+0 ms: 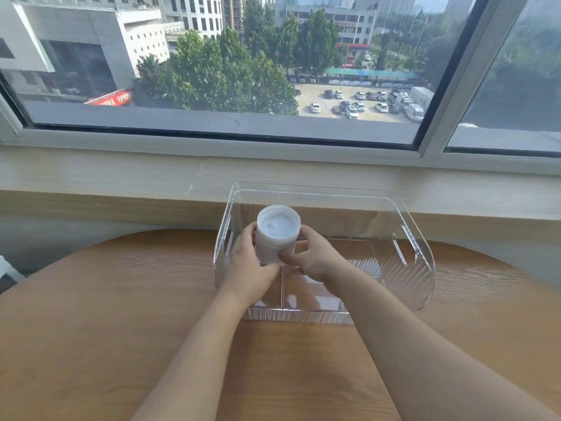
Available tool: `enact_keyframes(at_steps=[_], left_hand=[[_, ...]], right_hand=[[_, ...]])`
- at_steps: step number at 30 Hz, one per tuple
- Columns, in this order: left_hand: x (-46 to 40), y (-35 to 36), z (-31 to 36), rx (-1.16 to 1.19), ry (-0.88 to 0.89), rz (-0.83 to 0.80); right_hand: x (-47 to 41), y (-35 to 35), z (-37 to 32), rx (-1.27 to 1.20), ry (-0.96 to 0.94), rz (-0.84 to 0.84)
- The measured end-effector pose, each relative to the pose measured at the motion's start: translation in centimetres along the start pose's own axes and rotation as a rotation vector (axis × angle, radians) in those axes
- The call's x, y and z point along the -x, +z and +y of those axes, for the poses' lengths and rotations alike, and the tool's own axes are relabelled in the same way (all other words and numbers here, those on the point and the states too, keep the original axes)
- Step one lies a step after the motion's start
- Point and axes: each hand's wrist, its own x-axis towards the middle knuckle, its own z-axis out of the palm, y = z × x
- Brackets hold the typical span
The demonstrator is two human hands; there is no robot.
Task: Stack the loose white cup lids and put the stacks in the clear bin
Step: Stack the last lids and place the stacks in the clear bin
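Observation:
A tall stack of white cup lids [277,235] stands upright inside the left part of the clear bin [416,259]. My left hand [246,262] grips the stack from its left side. My right hand [312,256] holds it from the right, thumb and fingers curled round the lower part. Both hands reach over the bin's near wall. The bottom of the stack is hidden behind my fingers, so I cannot tell whether it touches the bin floor.
The clear bin sits on a round wooden table [91,314] near its far edge. Behind it runs a pale window sill [121,177] under a large window. A white object [6,268] shows at the far left edge.

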Motion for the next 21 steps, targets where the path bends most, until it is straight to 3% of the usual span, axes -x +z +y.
enact_keyframes(at_steps=[13,21], left_hand=[[0.2,0.2,0.0,0.07,-0.079,0.029],[1.3,-0.4,0.2,-0.029,0.001,0.094]], right_hand=[[-2.4,1.8,-0.3,0.064,-0.023,0.097],[-3.2,3.6,-1.2,0.075,-0.029,0.091]])
